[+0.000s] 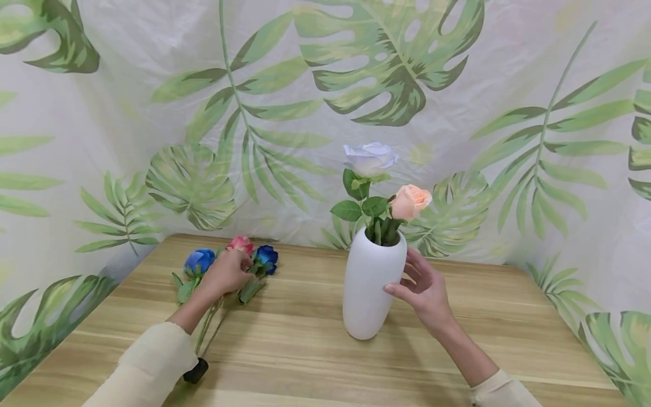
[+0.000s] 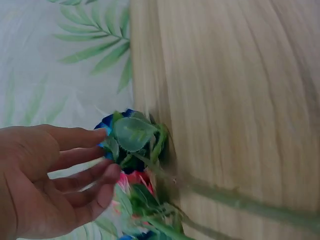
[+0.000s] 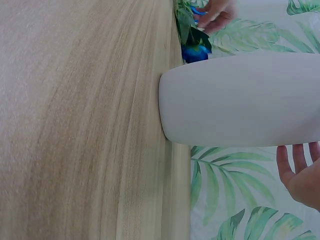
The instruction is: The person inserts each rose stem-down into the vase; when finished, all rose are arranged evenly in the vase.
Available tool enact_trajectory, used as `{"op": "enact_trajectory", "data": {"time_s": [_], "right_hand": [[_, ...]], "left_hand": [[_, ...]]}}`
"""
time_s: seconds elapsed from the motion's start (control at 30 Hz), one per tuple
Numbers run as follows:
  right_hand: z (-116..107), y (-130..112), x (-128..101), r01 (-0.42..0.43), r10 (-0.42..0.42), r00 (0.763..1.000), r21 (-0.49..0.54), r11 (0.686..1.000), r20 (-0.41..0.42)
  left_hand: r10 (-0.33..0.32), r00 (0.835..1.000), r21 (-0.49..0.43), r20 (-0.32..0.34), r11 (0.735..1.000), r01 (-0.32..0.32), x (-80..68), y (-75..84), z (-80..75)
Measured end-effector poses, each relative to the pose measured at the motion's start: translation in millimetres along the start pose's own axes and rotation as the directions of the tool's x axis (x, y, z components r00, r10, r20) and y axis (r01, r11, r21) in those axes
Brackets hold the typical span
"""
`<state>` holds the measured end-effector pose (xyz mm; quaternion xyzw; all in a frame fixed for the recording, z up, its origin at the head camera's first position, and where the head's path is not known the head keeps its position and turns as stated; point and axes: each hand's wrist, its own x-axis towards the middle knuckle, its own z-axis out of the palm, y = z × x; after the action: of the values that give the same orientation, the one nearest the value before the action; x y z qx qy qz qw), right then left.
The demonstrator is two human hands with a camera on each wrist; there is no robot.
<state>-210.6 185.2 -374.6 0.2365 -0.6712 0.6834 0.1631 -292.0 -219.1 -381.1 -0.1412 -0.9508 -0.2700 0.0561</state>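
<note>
A white vase stands upright on the table, holding a pale lavender rose and a peach rose. My right hand rests its thumb and fingertips against the vase's right side; the fingers are only slightly bent. Over the loose roses at the left is my left hand, its fingers loosely extended, close to the dark blue rose. In the left wrist view a fingertip meets that flower head. A pink rose and a blue rose lie beside it, partly behind the hand.
Green rose stems run towards the table's front, with a small black object around or against them. Behind the wooden table hangs a leaf-printed cloth, close to the table's back edge.
</note>
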Motion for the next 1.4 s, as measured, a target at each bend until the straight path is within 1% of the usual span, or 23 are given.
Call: {"op": "enact_trajectory", "data": {"time_s": [0.1, 0.23, 0.4, 0.47, 0.53, 0.63, 0.77, 0.9, 0.97, 1.07, 1.17, 1.23, 1.33, 1.4], "right_hand": [[1, -1, -1, -0.002, 0.002, 1.0, 0.007, 1.0, -0.001], [1, -1, -1, -0.003, 0.003, 1.0, 0.006, 1.0, 0.003], [1, -1, -1, -0.003, 0.003, 1.0, -0.003, 1.0, 0.001], [1, -1, -1, -0.002, 0.002, 1.0, -0.002, 1.0, 0.001], [1, -1, -1, 0.0, 0.0, 1.0, -0.001, 1.0, 0.001], [1, -1, -1, -0.003, 0.003, 1.0, -0.001, 1.0, 0.001], [1, -2, 0, -0.011, 0.011, 1.0, -0.006, 1.0, -0.006], [1, -2, 0, -0.017, 0.017, 1.0, -0.013, 1.0, -0.006], [1, -2, 0, -0.02, 0.02, 1.0, -0.019, 1.0, -0.004], [1, -2, 0, -0.022, 0.022, 1.0, -0.025, 0.999, -0.002], [0, -2, 0, -0.023, 0.023, 1.0, -0.028, 0.999, -0.001], [0, -2, 0, -0.022, 0.022, 1.0, -0.026, 0.999, -0.001], [0, -2, 0, -0.02, 0.02, 1.0, -0.023, 1.0, 0.001], [0, -2, 0, -0.019, 0.02, 1.0, -0.021, 1.0, 0.001]], "left_hand": [[-0.046, 0.999, 0.023, 0.026, 0.999, 0.045, -3.4, -5.8, -1.1], [-0.08, 0.996, 0.021, 0.037, 0.997, 0.079, -5.6, -10.5, -1.9], [-0.116, 0.987, -0.058, 0.112, 0.991, 0.123, -7.1, -12.1, -2.9], [-0.112, 0.982, -0.104, 0.153, 0.986, 0.129, -8.5, -12.6, -3.9], [-0.093, 0.978, -0.13, 0.187, 0.984, 0.119, -9.6, -13.2, -5.5], [-0.055, 0.967, -0.123, 0.247, 0.988, 0.088, -10.3, -14.4, -8.2], [-0.025, 0.944, -0.115, 0.329, 0.991, 0.067, -8.9, -16.7, -8.4], [0.005, 0.93, -0.131, 0.366, 0.99, 0.046, -10.7, -15.6, -7.2], [0.018, 0.927, -0.132, 0.375, 0.991, 0.035, -12.6, -14.0, -6.5], [0.004, 0.925, -0.132, 0.38, 0.99, 0.05, -14.1, -11.8, -4.6], [-0.007, 0.929, -0.141, 0.37, 0.988, 0.063, -14.1, -10.5, -3.3], [-0.011, 0.934, -0.164, 0.358, 0.984, 0.075, -13.4, -9.5, -2.7], [-0.007, 0.944, -0.227, 0.33, 0.97, 0.087, -12.0, -8.4, -2.7], [0.021, 0.955, -0.278, 0.295, 0.958, 0.065, -10.5, -8.0, -3.1]]}}
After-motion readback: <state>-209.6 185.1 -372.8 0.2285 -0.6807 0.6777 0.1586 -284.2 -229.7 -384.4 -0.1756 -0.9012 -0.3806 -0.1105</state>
